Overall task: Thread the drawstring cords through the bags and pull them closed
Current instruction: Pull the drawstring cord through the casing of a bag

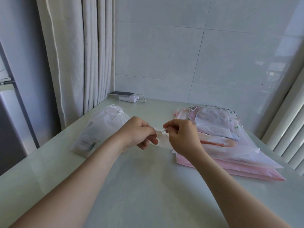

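My left hand (139, 132) grips the top edge of a small pale drawstring bag (162, 140) held just above the table. Close to its right, my right hand (181, 135) pinches the white cord (162, 131) at the bag's mouth with thumb and forefinger. The bag's lower part hangs between the two hands and is partly hidden by them. A pile of pink and translucent bags (230, 145) lies to the right. A stack of white drawstring bags (105, 127) lies to the left.
The pale green table (148, 186) runs to a tiled wall. A phone lying on a white power bank (127, 96) sits at the back left corner. Curtains (82, 55) hang at the left, and a ribbed radiator (289, 137) stands at the right.
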Available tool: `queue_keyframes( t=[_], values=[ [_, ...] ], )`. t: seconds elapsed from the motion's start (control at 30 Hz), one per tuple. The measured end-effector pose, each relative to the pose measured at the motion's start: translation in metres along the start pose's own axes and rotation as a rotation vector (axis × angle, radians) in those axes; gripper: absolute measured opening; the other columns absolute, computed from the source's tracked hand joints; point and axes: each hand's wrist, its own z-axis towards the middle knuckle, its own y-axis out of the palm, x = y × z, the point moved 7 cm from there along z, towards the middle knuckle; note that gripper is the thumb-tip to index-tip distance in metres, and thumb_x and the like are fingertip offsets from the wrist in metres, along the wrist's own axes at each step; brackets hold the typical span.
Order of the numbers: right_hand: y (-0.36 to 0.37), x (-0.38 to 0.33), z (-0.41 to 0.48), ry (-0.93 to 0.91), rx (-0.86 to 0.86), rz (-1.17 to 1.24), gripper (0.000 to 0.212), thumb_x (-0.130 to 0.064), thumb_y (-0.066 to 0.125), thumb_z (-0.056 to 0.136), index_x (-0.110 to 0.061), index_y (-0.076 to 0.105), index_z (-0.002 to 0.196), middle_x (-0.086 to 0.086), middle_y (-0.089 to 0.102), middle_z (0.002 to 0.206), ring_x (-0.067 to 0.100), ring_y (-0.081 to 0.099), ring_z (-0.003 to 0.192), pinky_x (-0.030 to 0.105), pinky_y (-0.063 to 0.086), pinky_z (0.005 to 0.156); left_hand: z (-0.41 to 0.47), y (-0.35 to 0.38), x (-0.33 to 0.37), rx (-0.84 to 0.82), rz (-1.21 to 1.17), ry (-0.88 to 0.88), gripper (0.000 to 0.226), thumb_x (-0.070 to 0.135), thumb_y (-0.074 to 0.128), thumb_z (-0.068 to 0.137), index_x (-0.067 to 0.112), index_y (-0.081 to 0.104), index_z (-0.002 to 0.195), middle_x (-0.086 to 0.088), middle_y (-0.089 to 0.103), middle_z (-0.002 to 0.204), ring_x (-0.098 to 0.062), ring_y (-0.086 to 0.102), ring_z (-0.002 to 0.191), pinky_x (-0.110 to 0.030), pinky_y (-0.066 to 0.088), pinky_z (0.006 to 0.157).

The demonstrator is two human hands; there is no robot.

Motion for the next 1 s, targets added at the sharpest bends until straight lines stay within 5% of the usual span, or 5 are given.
queue_keyframes(
  t=[0.23, 0.4, 0.53, 0.77, 1.0],
  values=[
    [0.000, -0.005, -0.001, -0.022, 0.033, -0.106, 0.018, -0.021, 0.063, 0.093, -0.017, 0.080, 0.087, -0.002, 0.070, 0.082, 0.014, 0.061, 0.080, 0.027, 0.039, 0.071, 0.001, -0.005, 0.004, 0.073, 0.120, 0.049, 0.025, 0.034, 0.066, 0.092, 0.022, 0.082, 0.078, -0.007, 0.030, 0.067, -0.020, 0.028, 0.053, -0.025, 0.023, 0.048],
    [-0.004, 0.004, -0.002, 0.198, -0.020, 0.220, 0.016, -0.020, 0.066, 0.090, -0.018, 0.079, 0.080, -0.004, 0.063, 0.061, 0.006, 0.047, 0.054, 0.024, 0.039, 0.057, 0.004, -0.010, 0.004, 0.130, 0.158, 0.139, 0.022, 0.031, 0.067, 0.095, 0.023, 0.082, 0.081, 0.004, 0.051, 0.062, -0.009, 0.041, 0.050, -0.023, 0.036, 0.054],
    [-0.006, 0.015, -0.004, 0.364, -0.059, 0.359, 0.015, -0.020, 0.072, 0.089, -0.008, 0.079, 0.085, -0.004, 0.064, 0.062, 0.007, 0.049, 0.059, 0.023, 0.039, 0.057, 0.006, -0.010, 0.000, 0.144, 0.121, 0.147, 0.021, 0.024, 0.062, 0.102, 0.017, 0.079, 0.090, 0.004, 0.078, 0.077, -0.009, 0.062, 0.055, -0.026, 0.050, 0.059],
    [-0.004, 0.021, -0.001, 0.349, -0.024, 0.377, 0.030, -0.034, 0.085, 0.084, -0.006, 0.074, 0.081, -0.019, 0.044, 0.042, -0.001, 0.042, 0.040, 0.012, 0.034, 0.044, 0.006, -0.012, 0.003, 0.177, -0.107, 0.127, 0.023, 0.018, 0.063, 0.104, 0.003, 0.075, 0.092, -0.007, 0.076, 0.080, -0.021, 0.070, 0.063, -0.035, 0.058, 0.067],
    [-0.007, 0.019, 0.000, 0.313, 0.023, 0.279, 0.016, -0.022, 0.080, 0.077, -0.012, 0.069, 0.071, -0.018, 0.050, 0.043, 0.001, 0.044, 0.042, 0.024, 0.039, 0.055, 0.006, -0.001, 0.010, 0.154, -0.184, 0.124, 0.026, 0.014, 0.054, 0.101, 0.004, 0.064, 0.079, -0.009, 0.063, 0.075, -0.022, 0.062, 0.061, -0.038, 0.058, 0.068]
  ],
)
